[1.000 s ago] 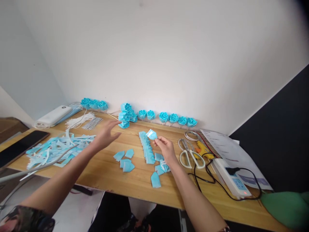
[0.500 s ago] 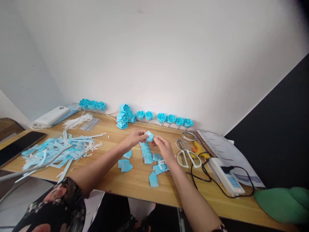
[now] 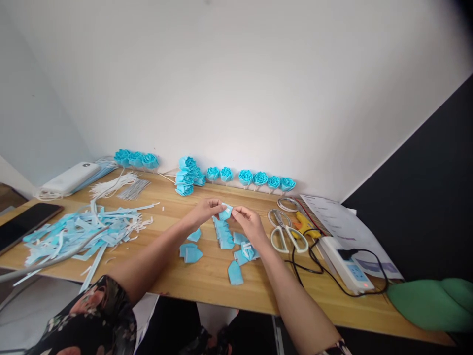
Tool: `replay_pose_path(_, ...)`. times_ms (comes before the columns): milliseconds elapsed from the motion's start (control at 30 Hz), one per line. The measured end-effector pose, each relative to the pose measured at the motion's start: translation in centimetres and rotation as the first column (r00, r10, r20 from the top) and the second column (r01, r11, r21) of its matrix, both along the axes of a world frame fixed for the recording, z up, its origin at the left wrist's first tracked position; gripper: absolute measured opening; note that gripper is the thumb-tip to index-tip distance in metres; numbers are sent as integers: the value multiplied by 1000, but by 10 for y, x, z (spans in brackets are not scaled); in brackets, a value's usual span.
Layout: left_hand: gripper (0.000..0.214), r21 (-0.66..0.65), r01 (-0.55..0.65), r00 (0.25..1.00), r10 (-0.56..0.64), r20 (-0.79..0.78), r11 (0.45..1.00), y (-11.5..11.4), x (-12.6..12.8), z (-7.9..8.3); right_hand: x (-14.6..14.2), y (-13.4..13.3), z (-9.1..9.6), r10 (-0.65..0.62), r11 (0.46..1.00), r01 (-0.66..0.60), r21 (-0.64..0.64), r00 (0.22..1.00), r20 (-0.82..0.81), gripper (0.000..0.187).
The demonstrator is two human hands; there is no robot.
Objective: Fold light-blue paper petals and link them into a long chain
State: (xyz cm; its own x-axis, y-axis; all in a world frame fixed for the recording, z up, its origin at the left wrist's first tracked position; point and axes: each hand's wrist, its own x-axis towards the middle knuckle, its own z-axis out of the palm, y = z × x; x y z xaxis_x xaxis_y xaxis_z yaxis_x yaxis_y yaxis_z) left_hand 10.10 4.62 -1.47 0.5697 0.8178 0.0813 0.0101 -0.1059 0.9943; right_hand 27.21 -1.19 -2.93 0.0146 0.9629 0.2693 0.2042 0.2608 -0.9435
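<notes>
Between my two hands is a small folded blue fabric piece (image 3: 225, 212), held just above the table. My left hand (image 3: 207, 211) pinches its left side, and the fingers of my right hand (image 3: 247, 219) are closed at its right edge. Below it lies an overlapping row of blue petal pieces (image 3: 223, 234). More cut pieces lie about: a pointed one (image 3: 235, 273) near the front edge, a pair (image 3: 191, 253) on the left, and a small pile (image 3: 246, 251) beside my right wrist, partly covered by it.
Blue fabric roses (image 3: 185, 175) line the wall. Blue and white strips (image 3: 81, 234) are heaped at left, near a phone (image 3: 29, 224), white power bank (image 3: 70, 178) and wires (image 3: 133, 189). At right lie scissors (image 3: 288, 239), a yellow glue gun (image 3: 306, 225), power strip (image 3: 349, 266) and green object (image 3: 430, 303).
The blue piece between my fingers has turned and come slightly lower and to the left. The view has shifted a little; the things on the table lie as before.
</notes>
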Motion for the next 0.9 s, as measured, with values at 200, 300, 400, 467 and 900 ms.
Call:
replay_pose_path(200,35,4,-10,1000,10,6,1000,-3,-2,-7,-1,0,-5,8,999,-6,-41,999,47,20)
replay_pose_path(300,33,86,-124,992,121,39,989,-6,-2,-4,-1,0,-5,-54,998,55,-17,997,63,21)
replay_pose_path(400,24,339,-393,918,386,91,855,-12,-3,2,-1,-1,-4,-121,992,118,32,988,99,21)
replay_pose_path(467,19,536,-437,881,463,94,723,-17,-3,5,-1,-1,-3,-148,988,141,63,981,127,20)
replay_pose_path(900,10,812,-178,873,469,-131,556,-27,3,-1,-7,-8,4,-192,961,130,245,950,247,12)
